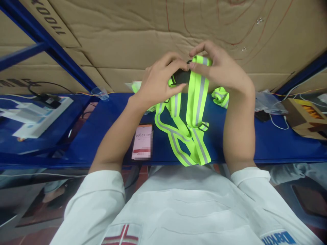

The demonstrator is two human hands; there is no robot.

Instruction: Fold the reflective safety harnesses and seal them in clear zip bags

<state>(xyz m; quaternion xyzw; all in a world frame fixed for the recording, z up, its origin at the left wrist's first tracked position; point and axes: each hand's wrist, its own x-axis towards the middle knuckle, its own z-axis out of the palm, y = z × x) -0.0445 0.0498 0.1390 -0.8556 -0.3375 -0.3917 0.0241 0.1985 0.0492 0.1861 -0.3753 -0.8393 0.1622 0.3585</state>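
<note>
Yellow-green reflective straps (200, 98) with a grey stripe hang from between my hands, their lower loops reaching the front edge of the blue table. My left hand (163, 76) has its thumb and fingers around a black piece (181, 77) joined to the straps. The fingers of my right hand (214, 64) pinch the top of a strap near a small black buckle, the index finger raised. A black slider buckle (203, 126) sits lower on the strap. Behind my right wrist lies a bundled reflective strap (220, 97).
A phone (142, 141) showing a timer lies left of the straps on the blue table (107, 119). A clear cup (100, 93), a white power strip (43, 115), plastic bags (269, 102) and an open cardboard box (306, 115) stand around. Cardboard (122, 44) walls the back.
</note>
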